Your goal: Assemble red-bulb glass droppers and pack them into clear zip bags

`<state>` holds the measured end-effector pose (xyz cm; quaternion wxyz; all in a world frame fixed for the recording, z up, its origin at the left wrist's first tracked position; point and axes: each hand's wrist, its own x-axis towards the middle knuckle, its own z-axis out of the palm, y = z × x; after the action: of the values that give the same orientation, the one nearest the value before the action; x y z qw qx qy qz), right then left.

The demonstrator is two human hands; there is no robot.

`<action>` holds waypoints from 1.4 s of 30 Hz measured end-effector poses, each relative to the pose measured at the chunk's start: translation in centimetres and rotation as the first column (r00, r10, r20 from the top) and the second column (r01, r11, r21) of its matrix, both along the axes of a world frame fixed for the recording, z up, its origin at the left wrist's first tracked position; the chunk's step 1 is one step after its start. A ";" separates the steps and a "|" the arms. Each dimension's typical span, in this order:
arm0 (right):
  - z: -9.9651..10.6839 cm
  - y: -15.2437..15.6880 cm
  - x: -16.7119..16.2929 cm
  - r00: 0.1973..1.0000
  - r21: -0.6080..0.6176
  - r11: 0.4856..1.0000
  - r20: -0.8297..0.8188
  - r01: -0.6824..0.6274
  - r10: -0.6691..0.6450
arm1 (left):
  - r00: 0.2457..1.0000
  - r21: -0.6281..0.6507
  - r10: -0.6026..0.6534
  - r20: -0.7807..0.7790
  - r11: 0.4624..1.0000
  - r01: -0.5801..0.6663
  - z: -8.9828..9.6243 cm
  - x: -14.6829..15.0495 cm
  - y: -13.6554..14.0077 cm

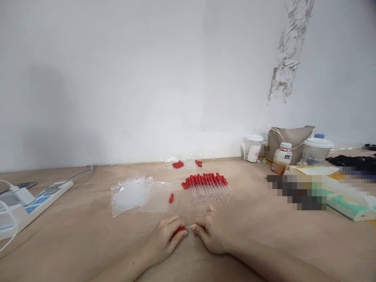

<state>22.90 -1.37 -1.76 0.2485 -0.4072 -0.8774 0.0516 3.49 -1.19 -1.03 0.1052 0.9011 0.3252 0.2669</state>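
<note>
My left hand (169, 237) is closed around a red rubber dropper bulb (179, 230), whose open end faces right. A thin clear dropper tube (188, 227) runs from the bulb's mouth to my right hand (211, 231), which pinches it between thumb and forefinger. How far the tube sits inside the bulb is hidden by my fingers. Beyond my hands, a row of droppers (207, 186) lies side by side, red bulbs pointing away and clear tubes towards me. One loose red bulb (171, 197) lies left of that row, beside a clear zip bag (155, 199).
More clear bags (129, 196) are stacked at left. Near the wall, a plastic bag (178, 165) holds several red bulbs. A power strip (38, 207) lies far left. A bottle (282, 158), lidded cups (254, 148), a grey bag (289, 137) and a green-white packet (349, 203) are at right.
</note>
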 end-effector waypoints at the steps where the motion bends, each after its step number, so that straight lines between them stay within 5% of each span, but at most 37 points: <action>1: -0.1 0.1 0.0 1.000 -0.015 1.000 -0.002 -0.003 0.003 | 1.000 -0.001 -0.001 -0.002 1.000 0.001 0.0 0.0 0.0; 5: 0.3 0.1 0.0 1.000 -0.041 0.999 0.015 -0.010 0.010 | 1.000 -0.014 0.010 0.002 1.000 -0.009 0.2 0.0 0.3; 13: 2.4 -0.4 1.3 0.988 0.122 0.992 0.142 0.044 -0.061 | 0.986 0.019 0.116 0.120 0.993 -0.119 0.2 -1.6 1.7; 16: 2.3 0.9 1.7 0.982 -0.045 0.981 0.046 0.188 -0.186 | 0.953 0.046 0.261 0.154 0.961 -0.271 0.2 -3.1 2.7; 19: 2.3 3.0 0.9 0.923 -0.271 0.895 -0.052 0.353 -0.380 | 0.907 0.049 0.395 0.143 0.913 -0.405 0.1 -4.2 3.7; 21: 2.3 4.4 -0.5 0.879 -0.306 0.853 -0.089 0.423 -0.468 | 0.884 0.050 0.452 0.119 0.886 -0.460 0.1 -4.6 4.1; 28: 2.1 7.7 -6.1 0.810 -0.059 0.811 -0.045 0.582 -0.584 | 0.880 0.031 0.474 0.035 0.879 -0.475 1.1 -3.5 6.0; 42: 1.5 8.2 -6.9 0.814 -0.016 0.815 0.046 0.580 -0.579 | 0.826 -0.094 0.563 0.016 0.823 -0.560 0.3 -1.4 8.7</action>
<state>16.03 6.84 -0.24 0.2294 -0.6593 -0.7157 -0.0217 2.09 7.51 -0.76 0.0673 0.7542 0.5846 0.2913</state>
